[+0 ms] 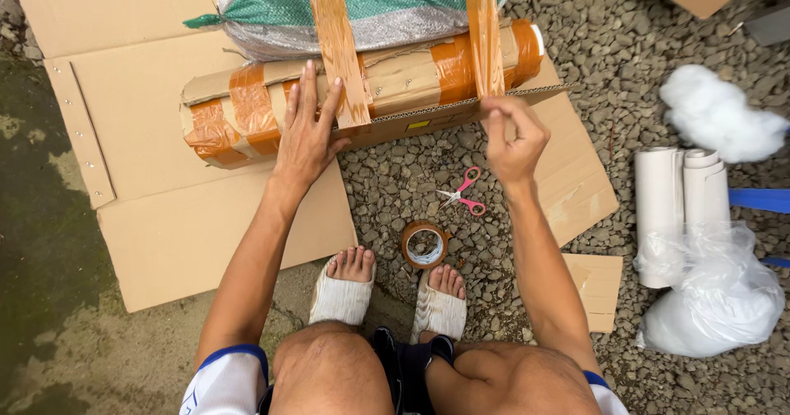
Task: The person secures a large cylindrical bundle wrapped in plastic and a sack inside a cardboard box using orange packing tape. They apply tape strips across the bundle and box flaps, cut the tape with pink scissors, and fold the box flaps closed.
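Observation:
A rolled cardboard bundle [411,73] wrapped in brown tape lies on a flat cardboard sheet [148,118], with a bubble-wrapped green and silver parcel [370,3] on top. Two brown tape strips run over both. My left hand [309,131] lies flat with fingers spread on the bundle, pressing the lower end of the left strip [339,44]. My right hand [514,135] pinches the lower end of the right strip [484,36] in front of the bundle's edge.
Pink-handled scissors [462,193] and a brown tape roll [425,244] lie on the gravel between my hands and sandalled feet. White paper rolls [679,193], a clear plastic bag [724,300] and white stuffing [716,114] sit at right. A small cardboard piece [598,287] lies nearby.

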